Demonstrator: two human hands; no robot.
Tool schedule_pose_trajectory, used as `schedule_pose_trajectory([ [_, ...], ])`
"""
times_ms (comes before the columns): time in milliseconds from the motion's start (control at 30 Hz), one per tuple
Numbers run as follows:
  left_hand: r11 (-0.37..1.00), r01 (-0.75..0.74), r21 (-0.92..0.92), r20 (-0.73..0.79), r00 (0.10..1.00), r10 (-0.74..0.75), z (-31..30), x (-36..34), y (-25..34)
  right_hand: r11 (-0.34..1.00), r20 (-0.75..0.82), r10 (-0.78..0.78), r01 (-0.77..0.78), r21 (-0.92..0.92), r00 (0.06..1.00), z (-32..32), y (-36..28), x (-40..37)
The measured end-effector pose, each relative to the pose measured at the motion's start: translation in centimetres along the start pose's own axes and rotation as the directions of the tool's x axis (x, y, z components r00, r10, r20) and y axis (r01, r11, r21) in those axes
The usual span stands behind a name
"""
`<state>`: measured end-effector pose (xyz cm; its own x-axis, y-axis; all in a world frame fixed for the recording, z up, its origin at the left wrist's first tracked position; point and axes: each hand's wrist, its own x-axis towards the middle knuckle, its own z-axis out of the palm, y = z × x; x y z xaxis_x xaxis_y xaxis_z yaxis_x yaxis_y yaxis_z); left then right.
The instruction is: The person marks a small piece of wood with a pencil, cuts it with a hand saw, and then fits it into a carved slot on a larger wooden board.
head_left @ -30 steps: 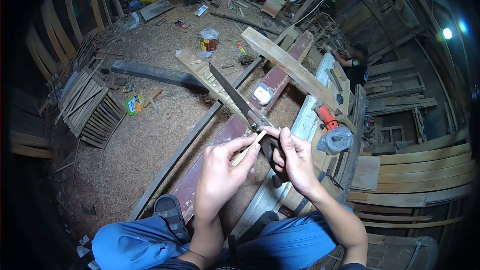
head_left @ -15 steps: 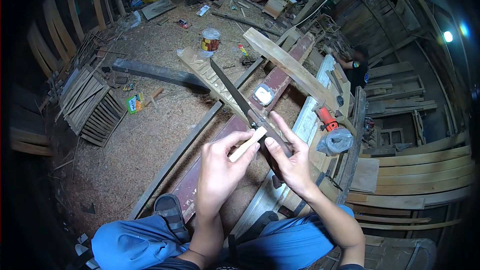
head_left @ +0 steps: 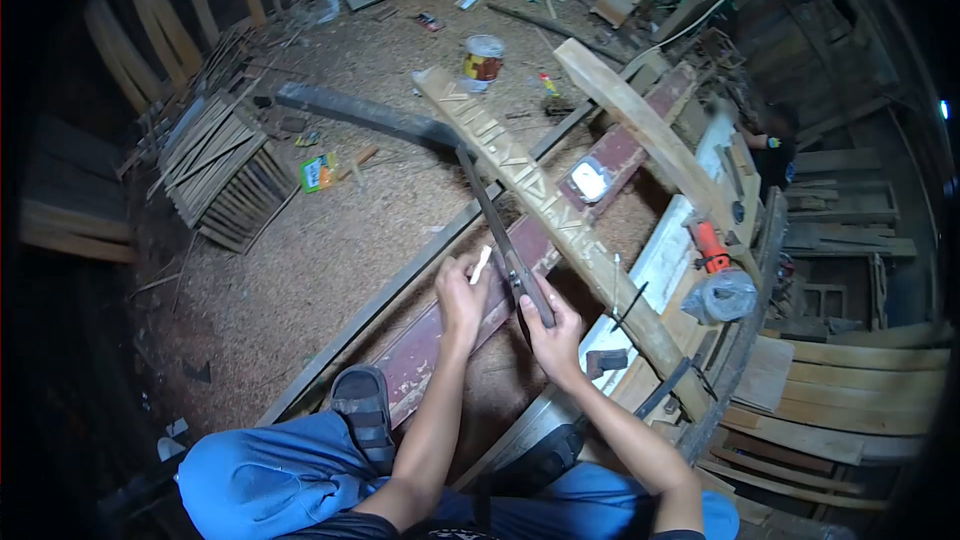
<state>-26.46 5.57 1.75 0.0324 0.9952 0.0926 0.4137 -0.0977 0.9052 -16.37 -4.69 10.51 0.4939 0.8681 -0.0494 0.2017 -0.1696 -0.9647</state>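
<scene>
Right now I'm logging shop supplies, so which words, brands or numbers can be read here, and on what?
No text reads clearly.
Tin can: red-and-yellow label, print too small.
Green packet: print blurred.
Long plank: carved marks, not legible.
Saw in the right hand: no mark visible.
Stick in the left hand: bare.

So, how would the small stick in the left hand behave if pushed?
The small wooden stick looks thin, so probably light, stiff, yet easy to snap. Held at one end by the left hand, it could twist against the saw in the right hand.
</scene>
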Motion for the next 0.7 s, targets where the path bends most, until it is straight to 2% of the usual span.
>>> schedule_pose_trajectory([
  [33,0.997,0.023,0.072,0.061,0.998,-0.027,0.4,-0.7,-1.3,0.999,0.013,0.010,-0.011,0.053,1.000,0.3,2.0,-0.6],
  [133,0.991,0.070,0.117,0.033,0.997,-0.075,1.5,-2.2,-4.9,0.997,0.028,0.065,-0.067,0.050,0.997,0.0,6.8,-1.8],
  [200,0.980,0.008,0.200,0.091,0.996,-0.026,1.9,-2.7,-6.5,0.997,0.009,0.053,-0.053,0.061,0.999,0.0,8.6,-2.4],
  [233,0.976,0.009,0.216,0.089,0.996,-0.029,2.2,-2.9,-7.2,0.995,0.016,0.059,-0.060,0.075,0.998,0.1,9.5,-2.7],
  [300,0.957,-0.118,0.265,0.060,0.993,0.106,2.5,-2.9,-7.2,0.998,0.004,0.034,-0.034,0.050,0.999,0.2,11.0,-3.1],
  [367,0.937,-0.127,0.325,0.078,0.991,0.107,2.6,-3.2,-7.2,0.998,0.018,0.035,-0.036,0.052,0.999,0.2,12.0,-3.6],
  [433,0.907,-0.209,0.367,0.067,0.978,0.198,2.7,-3.4,-7.3,0.997,0.041,0.039,-0.041,0.061,0.998,0.3,12.3,-3.8],
  [500,0.896,-0.194,0.399,0.073,0.981,0.180,3.1,-3.4,-7.6,0.997,0.011,-0.018,0.017,0.074,1.000,0.5,12.9,-3.6],
  [667,0.901,-0.152,0.406,0.086,0.988,0.128,3.2,-2.6,-6.8,0.995,0.070,0.066,-0.071,0.070,0.995,0.3,12.8,-3.6],
  [700,0.885,-0.145,0.441,0.134,0.986,0.095,3.2,-2.3,-6.7,0.995,0.072,0.066,-0.071,0.073,0.995,0.4,13.0,-3.6],
])
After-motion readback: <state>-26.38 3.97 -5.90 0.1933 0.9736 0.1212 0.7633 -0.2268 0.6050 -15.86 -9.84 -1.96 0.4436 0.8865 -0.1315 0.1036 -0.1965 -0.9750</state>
